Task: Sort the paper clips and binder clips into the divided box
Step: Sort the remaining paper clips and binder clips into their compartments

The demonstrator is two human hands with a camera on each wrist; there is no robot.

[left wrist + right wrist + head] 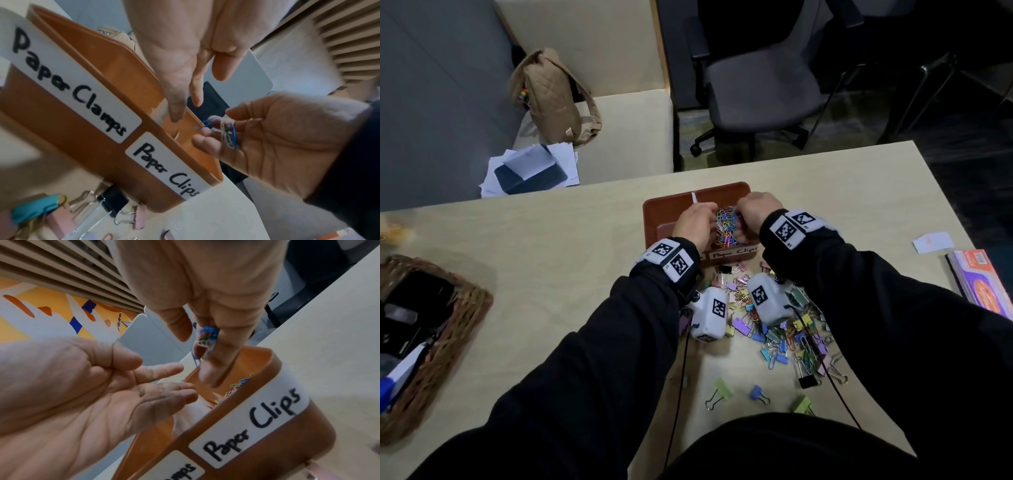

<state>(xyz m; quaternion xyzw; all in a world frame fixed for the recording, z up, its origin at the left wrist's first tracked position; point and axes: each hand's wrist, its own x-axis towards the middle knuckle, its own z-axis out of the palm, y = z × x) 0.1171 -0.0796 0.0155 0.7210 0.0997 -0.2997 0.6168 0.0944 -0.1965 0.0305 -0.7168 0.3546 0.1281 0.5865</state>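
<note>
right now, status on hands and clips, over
Left hand open, empty. Right hand fingers pinching paper clips over the "Paper Clips" section of the box. Binder clips still piled on table. Nothing in the way.

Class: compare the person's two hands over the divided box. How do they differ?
The right hand pinches a few paper clips; the left hand holds nothing. The right hand's fingers are curled; the left hand's are relaxed and open. Both hang over the brown divided box.

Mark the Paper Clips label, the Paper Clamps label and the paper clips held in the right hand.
Paper Clips label point(252, 423), right wrist view, middle of the white strip.
Paper Clamps label point(68, 84), left wrist view, centre of the lettering.
held paper clips point(229, 135), left wrist view, the blue wire loop.
</note>
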